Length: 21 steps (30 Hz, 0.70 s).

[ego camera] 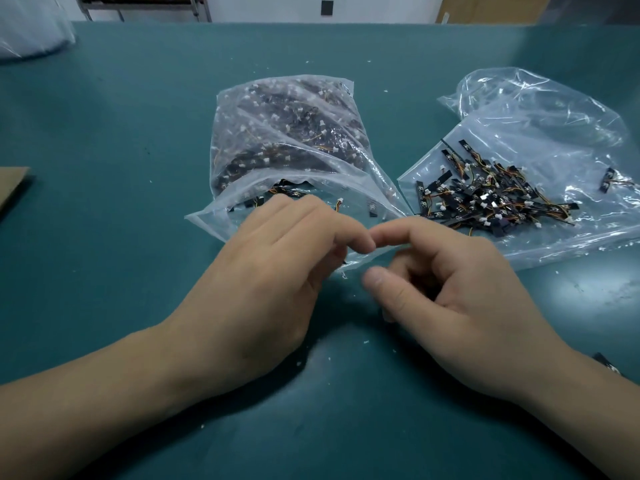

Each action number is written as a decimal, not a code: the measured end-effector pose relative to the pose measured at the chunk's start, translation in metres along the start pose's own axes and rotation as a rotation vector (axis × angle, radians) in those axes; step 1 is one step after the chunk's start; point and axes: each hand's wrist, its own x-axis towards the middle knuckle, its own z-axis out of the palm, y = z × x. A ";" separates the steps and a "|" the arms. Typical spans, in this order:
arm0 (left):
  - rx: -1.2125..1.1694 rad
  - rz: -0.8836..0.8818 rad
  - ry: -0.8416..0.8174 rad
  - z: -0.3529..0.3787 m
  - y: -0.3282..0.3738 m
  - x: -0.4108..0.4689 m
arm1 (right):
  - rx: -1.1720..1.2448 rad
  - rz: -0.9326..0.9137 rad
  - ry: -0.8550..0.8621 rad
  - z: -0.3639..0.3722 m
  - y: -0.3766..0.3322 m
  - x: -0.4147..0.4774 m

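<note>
Bare table (104, 140) lies open left of the full bag (284, 133); the parts pile (485, 199) blocks the right.

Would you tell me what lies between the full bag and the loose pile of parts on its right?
Head view: only a wedge of bare table and the flat clear bag's edge separate the full bag from the loose pile.

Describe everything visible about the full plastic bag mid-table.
The full bag is clear, crinkled plastic, packed with small black strips carrying thin orange and yellow wires and white plugs. It lies flat on the green table, open mouth toward the person, with a few strips loose inside it. The left hand is over the mouth's near edge. The bag's right corner seems to touch the second bag.
</note>
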 end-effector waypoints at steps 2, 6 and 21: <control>-0.088 0.057 -0.015 0.000 -0.001 0.000 | -0.062 -0.033 -0.056 0.001 0.000 0.001; -0.173 0.109 -0.078 0.001 -0.005 0.002 | -0.152 -0.144 -0.109 -0.001 -0.001 0.000; -0.285 -0.231 -0.077 -0.014 0.012 0.006 | 0.031 -0.080 0.084 -0.002 -0.003 -0.001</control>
